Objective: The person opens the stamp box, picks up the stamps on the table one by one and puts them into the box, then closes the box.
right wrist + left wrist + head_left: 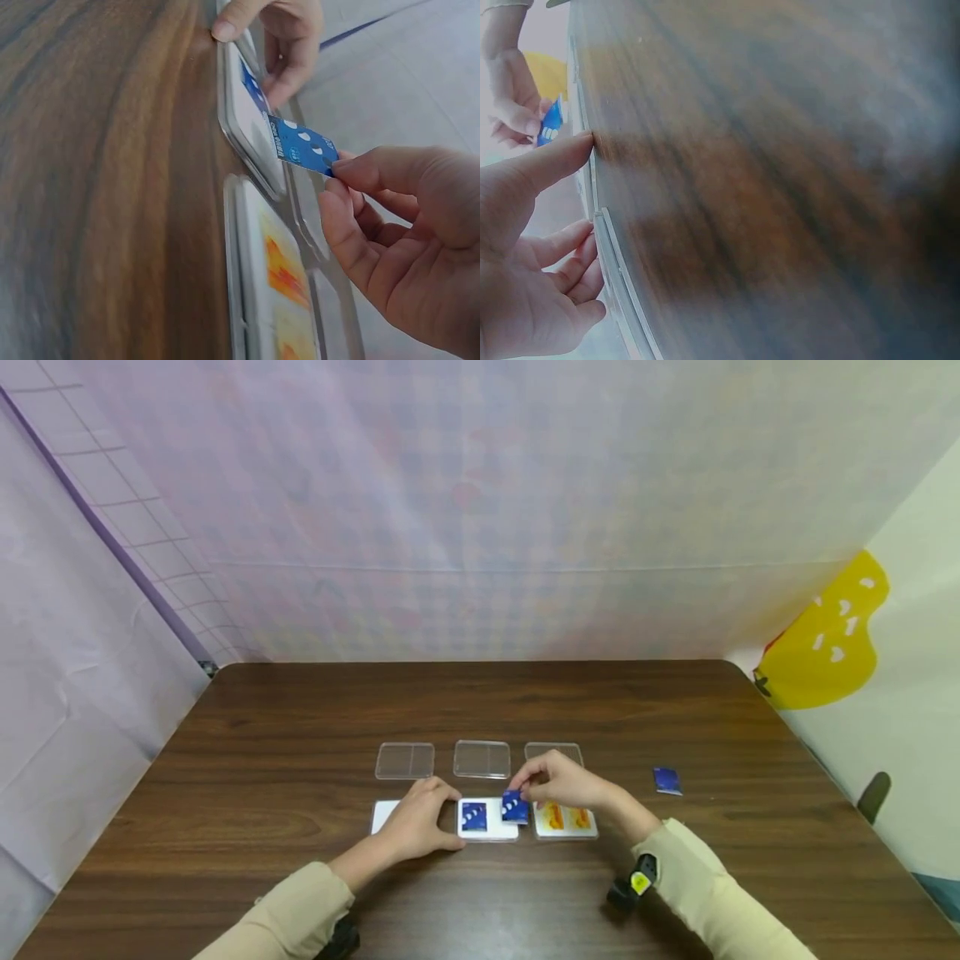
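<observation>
My right hand (564, 781) pinches a small blue card (304, 144) with white moon-like shapes by one edge, between thumb and fingers. The card slants over the right half of the middle white tray-like case (495, 832). A matching blue card (474, 817) lies flat on that case's left half. At the case's left end, my left hand (420, 820) holds it with thumb and forefinger at the near and far corners. Partly under this hand sits another white case (382, 813). The right-hand white case (566, 835) bears two yellow-orange cards (283, 270).
Three clear plastic lids lie in a row behind the cases: a left lid (405, 760), a middle lid (482, 759) and a right lid (551, 750), partly behind my right hand. A dark blue piece (667, 781) lies farther right on the brown wooden table (285, 718).
</observation>
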`<state>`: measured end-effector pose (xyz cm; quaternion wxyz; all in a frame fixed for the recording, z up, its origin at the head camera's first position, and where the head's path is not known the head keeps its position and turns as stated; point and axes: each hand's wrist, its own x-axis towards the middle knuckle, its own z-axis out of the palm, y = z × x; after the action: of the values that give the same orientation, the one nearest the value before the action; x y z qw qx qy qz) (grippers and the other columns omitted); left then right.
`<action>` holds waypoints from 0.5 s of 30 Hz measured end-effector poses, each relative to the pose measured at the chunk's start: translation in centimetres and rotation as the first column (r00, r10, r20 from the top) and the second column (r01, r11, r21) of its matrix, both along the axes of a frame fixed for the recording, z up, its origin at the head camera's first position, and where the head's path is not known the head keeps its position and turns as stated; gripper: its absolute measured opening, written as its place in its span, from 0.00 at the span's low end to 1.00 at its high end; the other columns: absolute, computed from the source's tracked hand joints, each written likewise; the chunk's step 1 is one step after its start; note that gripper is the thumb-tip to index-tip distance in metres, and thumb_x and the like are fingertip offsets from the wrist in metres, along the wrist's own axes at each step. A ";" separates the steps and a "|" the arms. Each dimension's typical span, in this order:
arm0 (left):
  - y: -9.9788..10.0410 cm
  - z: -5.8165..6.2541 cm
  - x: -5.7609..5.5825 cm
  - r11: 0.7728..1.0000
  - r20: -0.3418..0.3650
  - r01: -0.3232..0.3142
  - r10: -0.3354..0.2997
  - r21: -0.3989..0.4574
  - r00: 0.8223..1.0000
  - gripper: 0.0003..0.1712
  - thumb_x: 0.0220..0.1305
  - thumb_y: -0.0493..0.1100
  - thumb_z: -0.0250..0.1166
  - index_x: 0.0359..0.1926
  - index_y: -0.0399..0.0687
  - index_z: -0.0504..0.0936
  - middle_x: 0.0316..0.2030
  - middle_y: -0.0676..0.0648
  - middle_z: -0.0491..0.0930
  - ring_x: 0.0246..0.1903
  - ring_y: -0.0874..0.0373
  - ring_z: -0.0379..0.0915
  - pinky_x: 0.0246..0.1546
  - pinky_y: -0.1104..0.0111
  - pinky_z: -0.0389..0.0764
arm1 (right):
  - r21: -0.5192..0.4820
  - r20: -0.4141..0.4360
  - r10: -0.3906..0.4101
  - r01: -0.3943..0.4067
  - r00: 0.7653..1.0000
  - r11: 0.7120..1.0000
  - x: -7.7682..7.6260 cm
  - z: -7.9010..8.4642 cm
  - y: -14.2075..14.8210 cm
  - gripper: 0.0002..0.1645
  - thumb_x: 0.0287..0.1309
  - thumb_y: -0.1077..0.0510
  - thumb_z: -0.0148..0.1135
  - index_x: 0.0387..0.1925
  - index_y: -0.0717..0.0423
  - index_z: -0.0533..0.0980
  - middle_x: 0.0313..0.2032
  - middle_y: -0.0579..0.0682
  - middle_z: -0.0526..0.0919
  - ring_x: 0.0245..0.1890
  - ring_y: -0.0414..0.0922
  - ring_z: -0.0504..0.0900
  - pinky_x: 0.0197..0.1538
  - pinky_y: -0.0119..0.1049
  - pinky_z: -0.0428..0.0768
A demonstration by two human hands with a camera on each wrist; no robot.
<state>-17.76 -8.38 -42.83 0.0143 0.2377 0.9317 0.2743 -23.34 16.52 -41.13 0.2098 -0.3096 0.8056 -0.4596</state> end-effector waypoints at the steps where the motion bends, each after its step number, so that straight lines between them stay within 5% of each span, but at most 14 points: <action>1: 0.0 0.0 0.0 1.000 0.001 0.000 0.000 0.000 1.000 0.34 0.35 0.49 0.75 0.45 0.38 0.77 0.41 0.45 0.74 0.46 0.50 0.68 0.49 0.59 0.70 | -0.001 0.012 -0.007 0.007 1.000 1.000 0.0 -0.1 -0.3 0.07 0.51 0.71 0.57 0.34 0.69 0.79 0.25 0.52 0.78 0.24 0.38 0.74 0.26 0.33 0.78; 6: 0.0 0.1 0.0 1.000 0.006 -0.001 0.001 0.003 1.000 0.34 0.35 0.49 0.75 0.45 0.38 0.77 0.40 0.46 0.74 0.45 0.49 0.67 0.48 0.59 0.70 | 0.027 0.010 -0.047 0.047 0.999 0.999 0.4 -0.6 -1.3 0.08 0.49 0.71 0.58 0.33 0.69 0.79 0.25 0.50 0.78 0.24 0.36 0.74 0.26 0.31 0.78; 15: 0.0 0.0 0.1 1.000 -0.005 0.008 -0.008 0.008 1.000 0.33 0.35 0.49 0.75 0.45 0.38 0.77 0.41 0.46 0.74 0.46 0.49 0.68 0.49 0.58 0.70 | 0.132 -0.250 -0.070 0.106 0.966 0.986 1.5 -0.8 -2.6 0.08 0.44 0.72 0.59 0.29 0.64 0.81 0.23 0.48 0.76 0.18 0.32 0.71 0.21 0.26 0.74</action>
<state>-17.69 -8.42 -42.80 0.0122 0.2419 0.9297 0.2775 -21.86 13.96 -41.97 0.1100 -0.3116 0.8694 -0.3674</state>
